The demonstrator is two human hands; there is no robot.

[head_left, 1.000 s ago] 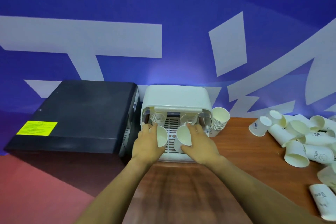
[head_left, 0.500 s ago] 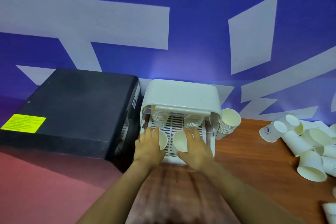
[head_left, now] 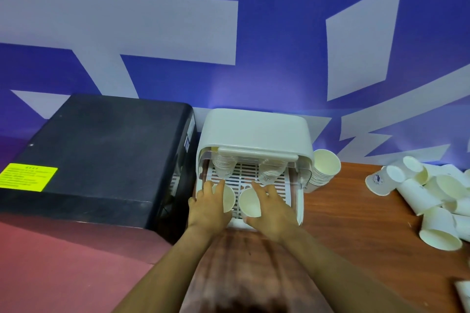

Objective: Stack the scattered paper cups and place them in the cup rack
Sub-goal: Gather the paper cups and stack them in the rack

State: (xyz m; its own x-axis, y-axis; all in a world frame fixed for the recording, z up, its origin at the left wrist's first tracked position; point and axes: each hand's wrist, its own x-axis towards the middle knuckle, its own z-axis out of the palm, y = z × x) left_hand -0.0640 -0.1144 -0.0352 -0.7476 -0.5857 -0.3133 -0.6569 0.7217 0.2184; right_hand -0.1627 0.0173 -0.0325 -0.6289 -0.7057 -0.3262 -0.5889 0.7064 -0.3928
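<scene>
- black box-shaped machine (head_left: 101,160), just left of the hands, flat dark top, rounded edges, reaches back to the wall
- yellow label (head_left: 28,177) on its near-left top, far left of the hands, print too small to read
- small stickers (head_left: 188,134) on the machine's right side face, above-left of the hands, unreadable
- wooden table (head_left: 356,223), reddish-brown, under and to the right of the hands
- pink-red surface (head_left: 63,269), lower left of the hands, in front of the machine
- blue wall (head_left: 279,45) behind everything, above the hands, with big pale angular shapes (head_left: 127,30)
</scene>
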